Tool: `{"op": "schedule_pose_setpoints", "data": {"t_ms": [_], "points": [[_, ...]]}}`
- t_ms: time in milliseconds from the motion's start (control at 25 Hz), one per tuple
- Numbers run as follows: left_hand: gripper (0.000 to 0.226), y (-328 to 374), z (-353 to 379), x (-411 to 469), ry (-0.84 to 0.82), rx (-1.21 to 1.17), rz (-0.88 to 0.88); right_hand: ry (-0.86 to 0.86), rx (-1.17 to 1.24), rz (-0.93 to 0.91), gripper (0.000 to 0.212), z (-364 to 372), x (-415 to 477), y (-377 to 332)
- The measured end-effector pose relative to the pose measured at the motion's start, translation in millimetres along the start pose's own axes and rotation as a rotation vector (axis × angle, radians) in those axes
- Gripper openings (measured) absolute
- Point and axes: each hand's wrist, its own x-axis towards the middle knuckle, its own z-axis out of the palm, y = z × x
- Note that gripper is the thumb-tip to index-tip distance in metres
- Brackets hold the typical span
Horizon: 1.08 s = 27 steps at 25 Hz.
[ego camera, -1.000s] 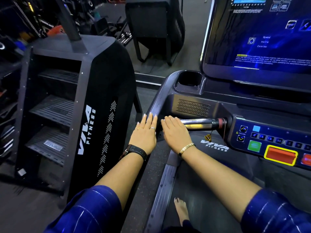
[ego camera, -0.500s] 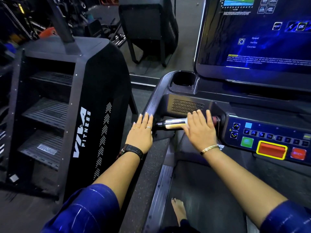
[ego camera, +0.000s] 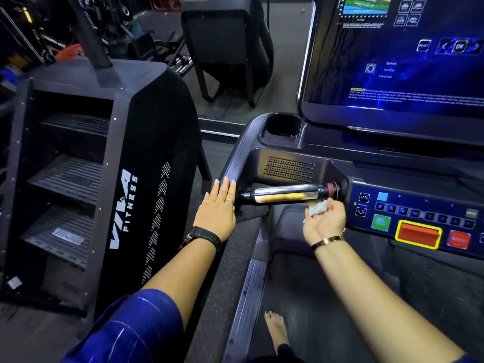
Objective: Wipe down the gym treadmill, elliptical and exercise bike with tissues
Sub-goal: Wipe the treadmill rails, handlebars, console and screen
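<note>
Change since earlier frame: right hand (ego camera: 324,218) has left the top of the chrome bar (ego camera: 282,196), where it lay palm down, and now sits under the bar's console end with the palm turned up. Left hand (ego camera: 218,205) has not shifted.

Head view, items as seen:

- Treadmill (ego camera: 243,158) – dark frame, fills the right half. Lit blue screen (ego camera: 392,61) at upper right; empty-looking cup holder (ego camera: 284,127) just left of it; control panel (ego camera: 419,205) below, with a green button (ego camera: 381,222) and a yellow-rimmed red button (ego camera: 417,234).
- Chrome bar – horizontal, running from the left side arm to the control panel.
- Tissue (ego camera: 318,207) – small white wad, pinched in the curled fingertips of the right hand, touching or just below the underside of the bar near its console end; contact cannot be told for sure.
- Left hand – fingers straight and together, laid flat on the treadmill's left side arm beside the bar's left end, gripping nothing. Black watch (ego camera: 204,237) on the wrist, rings on two fingers.
- Right wrist – thin gold bracelet (ego camera: 327,241).
- Blue sleeves on both upper arms.
- Bare foot (ego camera: 277,334) – on the treadmill belt, lower centre.
- Stair machine (ego camera: 125,205) – black, marked VIVA FITNESS, standing on the floor left of the treadmill.
</note>
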Motion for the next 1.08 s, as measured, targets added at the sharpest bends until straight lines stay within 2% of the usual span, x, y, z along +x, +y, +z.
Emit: {"op": "schedule_pose_setpoints", "data": {"t_ms": [40,120,200,360,440,560,680,760,800,880,960,1000,1080], "points": [[0.063,0.1,-0.1,0.4,0.003,-0.002,0.000,-0.055,0.112,0.009,0.018,6.5,-0.6,-0.4],[0.064,0.5,0.1,0.9,0.001,0.000,-0.002,-0.138,0.188,0.057,0.018,14.8,-8.9,6.5],[0.064,0.3,0.6,1.1,-0.008,0.006,-0.008,-0.191,0.123,0.170,0.024,16.9,-15.1,26.6],[0.064,0.1,1.2,2.8,-0.014,0.029,-0.007,-0.266,-0.083,0.354,0.011,21.9,-31.1,78.8],[0.064,-0.1,1.0,2.9,-0.013,0.037,-0.008,-0.323,-0.181,0.401,0.013,27.5,-29.1,92.8],[0.064,0.0,0.3,2.8,-0.014,0.031,-0.009,-0.299,-0.291,0.430,0.013,24.0,-24.6,94.3],[0.063,-0.1,-0.3,2.5,-0.011,0.030,-0.006,-0.263,-0.353,0.335,0.017,8.1,-33.7,76.9],[0.063,0.0,-0.3,3.8,-0.007,0.028,0.000,-0.339,-0.448,0.077,0.025,1.5,-43.5,54.6],[0.063,0.0,-0.1,4.6,-0.007,0.027,0.000,-0.329,-0.568,-0.151,0.025,1.7,-47.9,39.6],[0.063,0.2,-0.1,5.3,-0.011,0.023,-0.003,-0.278,-0.911,-0.727,0.022,4.2,-50.6,3.8],[0.064,0.3,0.0,5.7,-0.012,0.024,0.002,-0.264,-1.317,-1.265,0.029,4.5,-40.6,-22.9],[0.064,0.4,0.1,6.1,-0.009,0.025,0.006,-0.250,-1.591,-1.411,0.031,4.6,-28.0,-26.2],[0.064,0.8,0.1,6.7,-0.007,0.019,0.009,-0.149,-2.085,-1.416,0.035,5.6,-11.7,-14.1]]}}
